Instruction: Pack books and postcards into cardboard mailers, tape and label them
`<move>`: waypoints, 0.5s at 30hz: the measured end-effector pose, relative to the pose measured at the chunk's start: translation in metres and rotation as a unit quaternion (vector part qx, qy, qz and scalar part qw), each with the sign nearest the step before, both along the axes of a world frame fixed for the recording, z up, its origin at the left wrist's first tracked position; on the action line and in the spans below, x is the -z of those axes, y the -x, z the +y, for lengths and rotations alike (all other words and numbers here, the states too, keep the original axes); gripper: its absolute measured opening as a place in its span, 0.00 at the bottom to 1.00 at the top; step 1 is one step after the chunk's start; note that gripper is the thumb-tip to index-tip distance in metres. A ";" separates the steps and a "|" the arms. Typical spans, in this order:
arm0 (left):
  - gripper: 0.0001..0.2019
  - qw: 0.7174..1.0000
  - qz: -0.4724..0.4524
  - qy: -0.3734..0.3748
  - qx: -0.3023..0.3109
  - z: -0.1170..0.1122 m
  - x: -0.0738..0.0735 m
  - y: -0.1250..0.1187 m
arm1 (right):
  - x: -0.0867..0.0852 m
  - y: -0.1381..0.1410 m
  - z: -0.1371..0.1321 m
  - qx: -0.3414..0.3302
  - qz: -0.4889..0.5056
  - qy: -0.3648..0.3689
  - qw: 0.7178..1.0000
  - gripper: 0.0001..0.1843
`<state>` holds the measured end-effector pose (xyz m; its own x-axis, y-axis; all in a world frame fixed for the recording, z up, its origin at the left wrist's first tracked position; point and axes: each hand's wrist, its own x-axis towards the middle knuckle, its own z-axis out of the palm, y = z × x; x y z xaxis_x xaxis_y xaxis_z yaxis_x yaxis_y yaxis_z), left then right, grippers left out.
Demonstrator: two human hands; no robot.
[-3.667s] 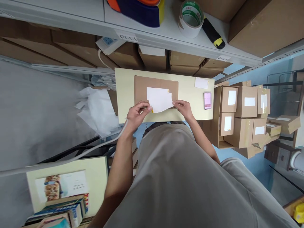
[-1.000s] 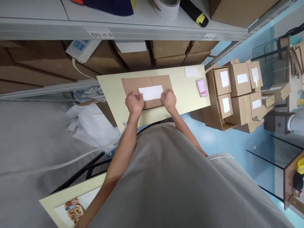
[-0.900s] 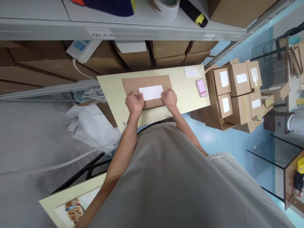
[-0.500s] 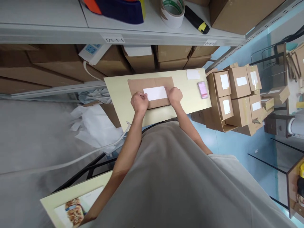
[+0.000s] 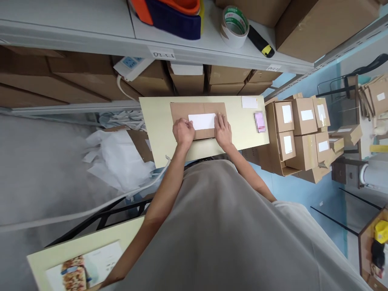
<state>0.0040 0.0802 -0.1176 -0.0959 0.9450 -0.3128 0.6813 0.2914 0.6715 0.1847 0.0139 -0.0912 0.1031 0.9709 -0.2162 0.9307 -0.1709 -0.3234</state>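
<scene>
A brown cardboard box (image 5: 188,108) lies on the pale yellow tabletop (image 5: 157,121), with a blank white label (image 5: 201,121) on its upper face. At the label's left end, my left hand (image 5: 184,132) is closed, its fingertips pinching the edge. My right hand (image 5: 223,131) rests over the label's right end, fingers stretched out and pressed flat on the label and the cardboard. Its fingertips cover that end of the label.
A white card (image 5: 249,102) and a pink item (image 5: 260,121), blurred out, lie to the right. Labelled cartons (image 5: 306,121) are stacked beyond. On the shelf above sit a tape roll (image 5: 235,27) and a black-yellow cutter (image 5: 261,41). A white cable (image 5: 91,208) hangs at left.
My right hand has gone from closed at the label's right end to fingers laid flat over it. My left hand keeps its pinch at the left end. The camera view has shifted slightly.
</scene>
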 end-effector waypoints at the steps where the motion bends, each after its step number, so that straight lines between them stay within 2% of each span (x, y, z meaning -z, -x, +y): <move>1: 0.09 1.000 -0.003 -0.001 0.000 0.000 0.000 0.000 | 0.000 0.000 0.002 -0.007 -0.006 0.004 1.000 0.33; 7: 0.08 1.000 -0.018 -0.006 -0.007 0.001 0.000 0.001 | -0.001 0.004 0.020 -0.007 -0.013 0.015 1.000 0.37; 15: 0.07 1.000 -0.023 -0.007 -0.006 0.001 0.001 0.002 | 0.005 0.025 0.017 -0.053 0.006 0.011 0.999 0.38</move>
